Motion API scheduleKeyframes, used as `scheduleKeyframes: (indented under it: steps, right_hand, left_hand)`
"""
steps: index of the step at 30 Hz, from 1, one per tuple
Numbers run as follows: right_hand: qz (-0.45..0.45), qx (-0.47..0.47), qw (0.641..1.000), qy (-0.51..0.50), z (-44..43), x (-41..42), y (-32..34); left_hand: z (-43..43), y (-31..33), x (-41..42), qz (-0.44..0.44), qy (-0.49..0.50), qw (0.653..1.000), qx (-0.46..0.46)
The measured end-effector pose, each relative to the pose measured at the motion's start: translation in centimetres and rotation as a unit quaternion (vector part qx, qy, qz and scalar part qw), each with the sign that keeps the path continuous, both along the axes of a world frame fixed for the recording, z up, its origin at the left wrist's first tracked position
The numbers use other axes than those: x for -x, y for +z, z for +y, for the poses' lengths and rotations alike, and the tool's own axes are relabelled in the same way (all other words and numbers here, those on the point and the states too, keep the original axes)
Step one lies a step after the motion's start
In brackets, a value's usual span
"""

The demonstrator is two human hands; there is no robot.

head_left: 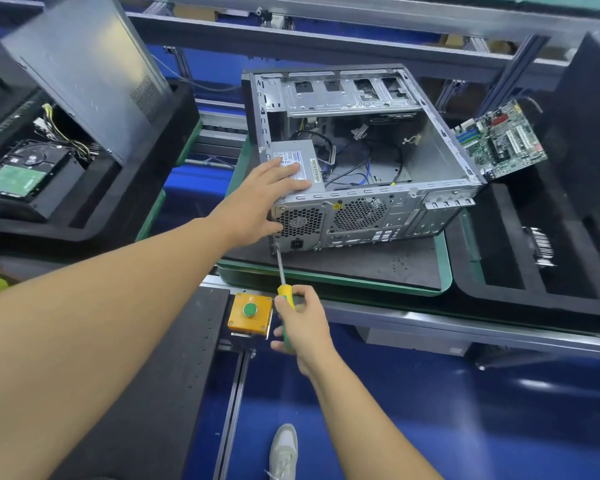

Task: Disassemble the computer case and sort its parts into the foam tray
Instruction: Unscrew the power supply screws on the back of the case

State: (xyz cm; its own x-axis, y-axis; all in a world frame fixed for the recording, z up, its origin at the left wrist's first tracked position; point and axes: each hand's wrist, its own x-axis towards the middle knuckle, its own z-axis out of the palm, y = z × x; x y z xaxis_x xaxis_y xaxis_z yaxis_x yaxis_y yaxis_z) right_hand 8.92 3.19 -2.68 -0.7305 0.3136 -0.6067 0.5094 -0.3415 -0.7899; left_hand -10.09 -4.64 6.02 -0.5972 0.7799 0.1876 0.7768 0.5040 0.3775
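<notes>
- The computer case (361, 150) lies on its side in the centre of the frame, open face up, on a green-rimmed pallet (445, 271). Bare mat shows along the pallet's near and right edges, and the case's near left corner sits close to the pallet's left edge.
- The left foam tray (84, 223) fills the left of the frame. The right foam tray (499, 275) lies just beside the pallet's right rim.
- A grey side panel (84, 64) leans in the left foam tray, above a hard drive (18, 174).
- A motherboard (499, 140) stands tilted at the right foam tray's far end, just beside the case's right corner.
- The power supply (314, 157) fills the case's near left corner.
- The left hand (267, 195) rests flat on the power supply, fingers straight.
- The right hand (305, 323) grips the handle of a screwdriver (282, 268), whose tip meets the lower left corner of the case's rear panel.
- A yellow button box (250, 311) sits on the counter's near rail, just left of the right hand.
</notes>
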Motion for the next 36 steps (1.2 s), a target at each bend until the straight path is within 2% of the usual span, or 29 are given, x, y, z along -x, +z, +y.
scheduleKeyframes:
  steps: [2, 5, 7, 11, 15, 20, 23, 26, 30, 33, 36]
  right_hand:
    - [-0.045, 0.128, 0.990, 0.037, 0.8, 0.4, 0.5]
    - [-0.067, 0.232, 0.966, 0.089, 1.8, 0.6, 0.7]
    - [-0.059, 0.216, 0.971, 0.087, 1.9, 0.7, 0.5]
    - [-0.019, 0.042, 0.994, 0.099, 1.6, 0.5, 0.0]
    - [-0.031, -0.017, 0.993, 0.116, 1.9, 0.4, 0.3]
    - [-0.087, 0.134, 0.982, 0.103, 2.6, 1.2, 1.5]
    - [-0.072, 0.128, 0.983, 0.109, 2.7, 0.9, 1.4]
    - [-0.030, 0.082, 0.985, 0.147, 3.0, 0.4, 1.2]
    - [-0.041, 0.068, 0.985, 0.150, 2.1, 0.1, 1.3]
    - [-0.060, 0.112, 0.986, 0.108, 1.5, 0.6, 1.6]
    - [-0.071, 0.155, 0.979, 0.114, 1.3, 0.6, 1.7]
  left_hand:
    - [0.0, 0.0, 0.0, 0.002, 0.001, 1.000, 0.000]
    - [0.0, 0.1, 0.0, 0.003, 0.001, 1.000, 0.006]
    - [0.0, 0.1, 0.0, 0.004, 0.000, 1.000, 0.007]
    - [0.0, 0.0, 0.0, 0.003, -0.001, 1.000, 0.003]
    - [0.0, -0.1, 0.1, 0.011, -0.004, 1.000, 0.006]
    - [0.0, -0.3, 0.2, 0.023, -0.005, 1.000, 0.006]
    - [0.0, -0.3, 0.1, 0.021, -0.004, 1.000, 0.007]
    - [0.0, -0.3, 0.1, 0.020, -0.004, 1.000, 0.009]
    - [-0.1, -0.3, 0.0, 0.014, -0.005, 1.000, 0.006]
    - [-0.1, -0.3, 0.0, 0.016, -0.007, 1.000, 0.009]
    - [-0.2, -0.3, 0.0, 0.016, -0.008, 1.000, 0.010]
